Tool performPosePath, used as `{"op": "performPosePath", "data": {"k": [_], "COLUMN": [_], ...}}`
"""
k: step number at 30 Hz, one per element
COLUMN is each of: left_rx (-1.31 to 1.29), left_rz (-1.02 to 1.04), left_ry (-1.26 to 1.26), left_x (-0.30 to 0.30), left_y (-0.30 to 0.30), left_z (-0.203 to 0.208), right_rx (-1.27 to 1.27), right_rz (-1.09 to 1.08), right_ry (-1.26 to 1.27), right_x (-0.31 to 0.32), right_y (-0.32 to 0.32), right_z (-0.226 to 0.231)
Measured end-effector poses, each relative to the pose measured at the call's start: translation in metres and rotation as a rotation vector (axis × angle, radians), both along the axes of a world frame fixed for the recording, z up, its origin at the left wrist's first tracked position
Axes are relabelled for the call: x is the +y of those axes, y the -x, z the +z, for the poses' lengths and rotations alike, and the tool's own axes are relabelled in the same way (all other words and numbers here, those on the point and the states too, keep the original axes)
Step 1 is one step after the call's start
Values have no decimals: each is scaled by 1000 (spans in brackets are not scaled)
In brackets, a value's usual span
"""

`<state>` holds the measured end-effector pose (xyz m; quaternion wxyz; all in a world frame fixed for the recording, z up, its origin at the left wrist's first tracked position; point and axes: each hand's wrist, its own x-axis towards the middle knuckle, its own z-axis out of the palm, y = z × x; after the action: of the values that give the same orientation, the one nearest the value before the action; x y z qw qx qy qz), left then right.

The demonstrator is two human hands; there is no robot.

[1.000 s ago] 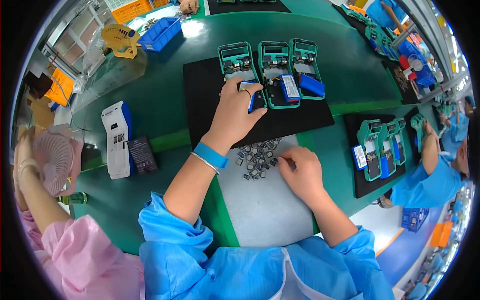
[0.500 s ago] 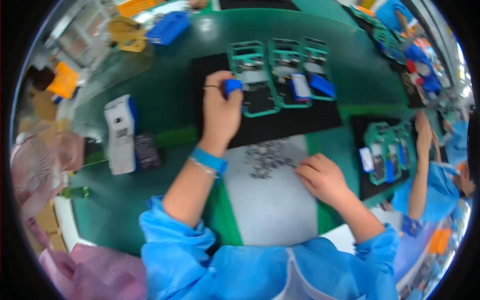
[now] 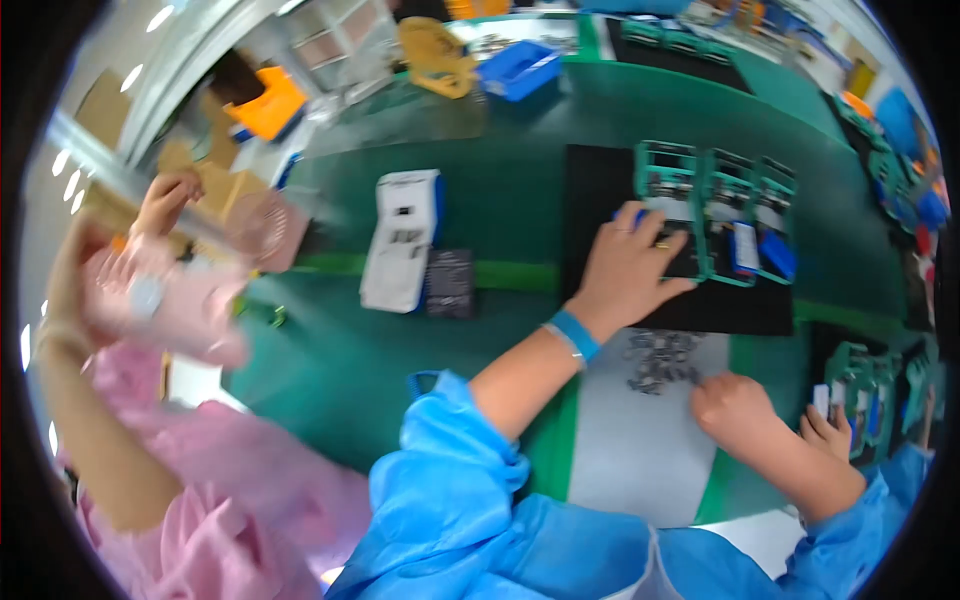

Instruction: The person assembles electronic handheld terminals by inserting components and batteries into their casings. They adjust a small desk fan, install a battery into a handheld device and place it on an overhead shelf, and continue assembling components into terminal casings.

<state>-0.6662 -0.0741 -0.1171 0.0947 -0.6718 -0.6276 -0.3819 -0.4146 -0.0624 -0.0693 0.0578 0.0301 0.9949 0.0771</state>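
My left hand [image 3: 622, 268] reaches over the leftmost of three teal frames [image 3: 668, 150] on a black mat [image 3: 600, 170]. Its fingers are spread, the thumb apart from them. Bits of a blue block [image 3: 642, 214] show at the fingertips; the rest is hidden. In the other two frames sit a blue block with a white label [image 3: 745, 248] and a plain blue block [image 3: 777, 255]. My right hand [image 3: 735, 410] is closed at the right edge of a pile of small metal parts [image 3: 660, 360]; anything inside its fingers is hidden.
A pale grey sheet [image 3: 640, 460] lies under the metal pile. Left on the green table are a white-and-blue device [image 3: 400, 240] and a dark flat piece [image 3: 450, 283]. A blue bin [image 3: 520, 70] stands at the back. A person in pink [image 3: 230, 450] sits close left; a co-worker's hand [image 3: 828, 432] is at right.
The view has swung left, so the table appears farther right. My left hand has spread its fingers over the left frame; earlier it pinched the blue block. The person in pink has raised their arms.
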Motion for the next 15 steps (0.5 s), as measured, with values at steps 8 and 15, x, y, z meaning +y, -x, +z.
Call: {"op": "performPosePath", "data": {"k": [8, 15], "left_rx": [-50, -82], "left_rz": [56, 37], "left_ry": [33, 48], "left_x": [-9, -6], "left_y": [2, -1], "left_z": [3, 7], "right_rx": [540, 603], "right_rz": [-140, -19], "right_ry": [331, 13], "right_x": [69, 135], "right_y": [70, 126], "right_z": [51, 8]}}
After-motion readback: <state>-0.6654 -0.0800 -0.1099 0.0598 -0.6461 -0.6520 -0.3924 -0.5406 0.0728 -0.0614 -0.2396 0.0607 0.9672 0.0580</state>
